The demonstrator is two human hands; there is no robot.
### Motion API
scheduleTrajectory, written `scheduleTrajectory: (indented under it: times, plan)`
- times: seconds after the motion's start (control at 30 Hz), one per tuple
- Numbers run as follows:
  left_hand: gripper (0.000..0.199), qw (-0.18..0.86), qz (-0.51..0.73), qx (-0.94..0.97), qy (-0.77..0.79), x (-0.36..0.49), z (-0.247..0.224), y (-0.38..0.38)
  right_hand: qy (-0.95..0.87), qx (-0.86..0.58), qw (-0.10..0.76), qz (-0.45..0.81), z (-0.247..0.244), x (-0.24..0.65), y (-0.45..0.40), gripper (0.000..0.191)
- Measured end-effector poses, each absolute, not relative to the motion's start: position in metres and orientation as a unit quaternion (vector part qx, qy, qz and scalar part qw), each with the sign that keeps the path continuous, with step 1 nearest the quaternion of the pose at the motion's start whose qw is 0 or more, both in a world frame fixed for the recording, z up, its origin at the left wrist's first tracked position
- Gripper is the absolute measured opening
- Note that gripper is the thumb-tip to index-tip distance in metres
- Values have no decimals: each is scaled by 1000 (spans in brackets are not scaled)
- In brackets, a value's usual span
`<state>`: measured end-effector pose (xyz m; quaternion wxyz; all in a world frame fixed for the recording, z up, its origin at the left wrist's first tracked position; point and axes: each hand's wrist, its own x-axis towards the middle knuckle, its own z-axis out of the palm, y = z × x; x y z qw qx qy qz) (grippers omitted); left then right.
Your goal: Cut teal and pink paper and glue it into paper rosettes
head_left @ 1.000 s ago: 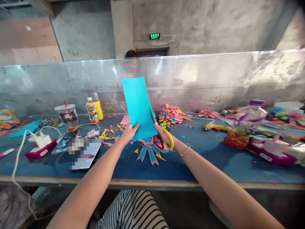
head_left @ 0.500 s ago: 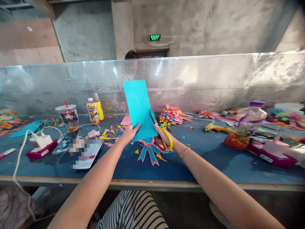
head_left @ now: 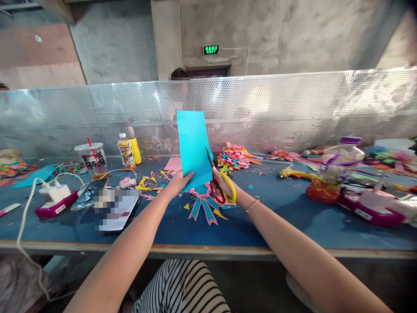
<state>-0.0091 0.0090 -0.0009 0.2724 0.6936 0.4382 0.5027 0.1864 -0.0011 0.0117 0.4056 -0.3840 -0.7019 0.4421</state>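
My left hand (head_left: pixel 180 180) pinches the lower left edge of a bright blue sheet of paper (head_left: pixel 193 141), which stands upright above the table. In my right hand (head_left: pixel 223 177) is a pair of scissors (head_left: pixel 232 191) with red and yellow handles. Their dark blades point up and left at the sheet's right edge; whether they touch the paper I cannot tell. Below the hands lies a pink and blue paper ribbon piece (head_left: pixel 203 208), partly hidden by the sheet and scissors. A pink paper flower stack (head_left: pixel 233 155) sits just behind my right hand.
Left are a phone (head_left: pixel 119 211), a purple power strip (head_left: pixel 55 209), a plastic cup (head_left: pixel 91 158) and a drink bottle (head_left: pixel 126 151). Right are a yellow glue gun (head_left: pixel 298 174) and a purple-capped bottle (head_left: pixel 335 169). A perforated metal screen (head_left: pixel 276 113) rises behind, with a person beyond it.
The blue sheet has shifted slightly right and turned a little in my left hand. The scissors remain at its right edge, with their handles slightly farther apart.
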Motion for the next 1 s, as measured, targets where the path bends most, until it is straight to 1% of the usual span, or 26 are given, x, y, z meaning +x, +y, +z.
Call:
scheduleTrajectory:
  times: [0.1,0.2,0.43,0.5,0.67,0.9,1.0]
  plan:
    - [55,268,509,695,432,-8,-1,9,-709,-391,413,418,10,184,-1,55]
    - [55,281,514,693,420,-8,-1,9,-703,-398,412,421,8,184,-1,56]
    - [55,312,506,685,422,-7,0,6,-652,-347,405,539,7,187,3,51]
    - [56,320,500,690,414,-6,2,3,-648,-343,403,547,9,188,2,51]
    - [56,345,460,696,430,-4,6,-3,-679,-337,400,516,9,192,3,55]
    - [53,336,459,708,419,-4,3,0,-699,-361,410,461,6,188,5,57]
    - [55,332,464,711,412,-4,2,1,-710,-376,414,428,7,186,4,57]
